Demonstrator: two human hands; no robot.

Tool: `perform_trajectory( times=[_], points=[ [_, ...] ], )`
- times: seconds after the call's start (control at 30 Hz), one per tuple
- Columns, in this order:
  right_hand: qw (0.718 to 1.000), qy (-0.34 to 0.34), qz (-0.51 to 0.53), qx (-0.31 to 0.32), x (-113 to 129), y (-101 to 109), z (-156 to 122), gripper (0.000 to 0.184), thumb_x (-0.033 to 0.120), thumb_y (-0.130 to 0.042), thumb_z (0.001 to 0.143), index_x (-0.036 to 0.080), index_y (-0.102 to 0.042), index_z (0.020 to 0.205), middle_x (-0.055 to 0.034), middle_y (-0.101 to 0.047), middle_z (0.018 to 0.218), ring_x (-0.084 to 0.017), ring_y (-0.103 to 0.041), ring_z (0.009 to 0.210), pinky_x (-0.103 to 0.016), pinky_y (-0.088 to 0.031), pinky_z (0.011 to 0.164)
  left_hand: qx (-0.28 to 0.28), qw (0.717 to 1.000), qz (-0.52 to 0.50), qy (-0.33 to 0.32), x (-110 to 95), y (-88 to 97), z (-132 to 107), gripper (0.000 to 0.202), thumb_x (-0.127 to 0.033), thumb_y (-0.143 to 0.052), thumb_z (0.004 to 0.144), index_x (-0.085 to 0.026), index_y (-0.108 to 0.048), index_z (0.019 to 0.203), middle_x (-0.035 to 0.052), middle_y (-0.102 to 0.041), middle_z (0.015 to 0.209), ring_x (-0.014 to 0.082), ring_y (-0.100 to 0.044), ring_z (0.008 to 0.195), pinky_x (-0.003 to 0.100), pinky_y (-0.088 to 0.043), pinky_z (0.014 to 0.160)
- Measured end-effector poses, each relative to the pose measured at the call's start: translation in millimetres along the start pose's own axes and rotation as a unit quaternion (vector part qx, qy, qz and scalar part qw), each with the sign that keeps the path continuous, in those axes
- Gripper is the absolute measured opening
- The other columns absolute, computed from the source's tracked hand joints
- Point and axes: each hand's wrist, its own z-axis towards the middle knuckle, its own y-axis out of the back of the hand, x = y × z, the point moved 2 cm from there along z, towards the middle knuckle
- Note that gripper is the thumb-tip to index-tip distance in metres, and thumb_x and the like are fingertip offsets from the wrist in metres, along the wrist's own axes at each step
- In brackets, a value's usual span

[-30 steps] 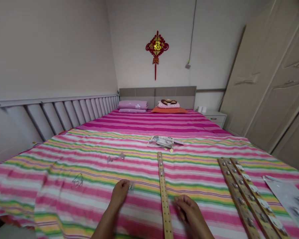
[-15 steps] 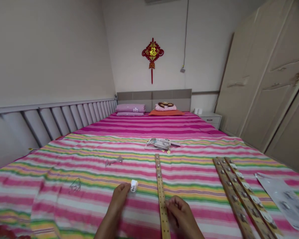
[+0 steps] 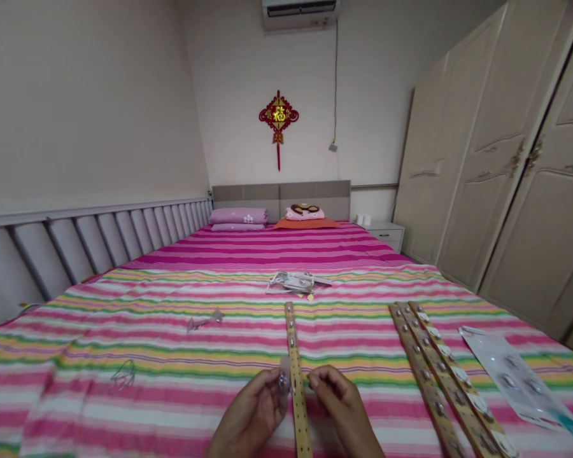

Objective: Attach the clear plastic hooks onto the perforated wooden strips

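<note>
A long tan wooden strip [image 3: 298,401] with rows of holes lies lengthwise in front of me. A few small shiny metal pieces [image 3: 291,341] sit on its far end. My left hand [image 3: 255,407] is closed on a small clear plastic packet [image 3: 283,380], held up against the strip's left side. The packet's contents are too small to make out. My right hand [image 3: 337,401] is at the strip's right edge, thumb and fingertips pinched together. Whatever that pinch holds, if anything, is hidden.
Several similar strips [image 3: 424,362] with metal pieces lie at the right, beside a clear plastic package [image 3: 516,375]. Further off are a bundle of packets [image 3: 293,282] and a crumpled wrapper [image 3: 205,320]. Thin, tangled clear material [image 3: 124,375] lies left on the striped sheet [image 3: 172,407].
My left hand has brought the packet rightward to the strip. My right hand stays by the strip's right edge, fingers pinched. The view has tilted up and turned slightly right.
</note>
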Motion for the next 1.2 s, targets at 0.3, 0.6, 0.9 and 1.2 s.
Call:
perform_trajectory(
  times=[0.3, 0.6, 0.9, 1.2],
  points=[
    [0.992, -0.003, 0.085, 0.094, 18.3, -3.2, -4.9, 0.023, 0.042, -0.073, 0.07, 0.019, -0.073, 0.076, -0.0029, -0.062, 0.075, -0.016, -0.053, 0.069, -0.027, -0.043, 0.064, 0.178, 0.959, -0.098, 0.199, 37.7, -9.4, -13.1, 0.01, -0.01, -0.068, 0.071, -0.009, -0.064, 0.08, 0.0025, -0.069, 0.074, 0.0067, -0.063, 0.061, 0.017, -0.042, 0.059],
    [0.979, -0.037, 0.133, 0.153, 16.4, 1.2, -16.9, 0.022, 0.037, -0.076, 0.067, 0.017, -0.067, 0.063, 0.0018, -0.051, 0.066, -0.01, -0.044, 0.056, -0.023, -0.035, 0.051, 0.196, 0.945, -0.083, 0.249, 61.4, -2.9, -15.2, 0.006, -0.013, -0.067, 0.071, -0.014, -0.063, 0.076, -0.0012, -0.065, 0.075, 0.0023, -0.057, 0.061, 0.015, -0.035, 0.061],
    [0.976, -0.11, 0.125, 0.14, 3.1, 5.5, -13.6, 0.028, 0.041, -0.074, 0.069, 0.018, -0.057, 0.066, 0.0059, -0.047, 0.049, -0.007, -0.037, 0.041, -0.019, -0.025, 0.04, 0.18, 0.961, -0.034, 0.21, 72.1, 5.1, -0.8, 0.016, -0.025, -0.066, 0.077, -0.009, -0.069, 0.081, 0.004, -0.071, 0.075, 0.01, -0.065, 0.071, 0.019, -0.043, 0.069],
    [0.994, -0.076, 0.053, 0.061, -27.4, 8.0, 32.9, 0.029, 0.038, -0.076, 0.06, 0.017, -0.057, 0.055, 0.0053, -0.049, 0.048, -0.008, -0.04, 0.047, -0.022, -0.029, 0.048, -0.053, 0.95, 0.275, -0.14, 30.5, 42.2, 44.5, 0.038, -0.045, -0.081, 0.051, -0.015, -0.069, 0.073, 0.0025, -0.067, 0.072, 0.0126, -0.057, 0.066, 0.022, -0.042, 0.063]
  ],
)
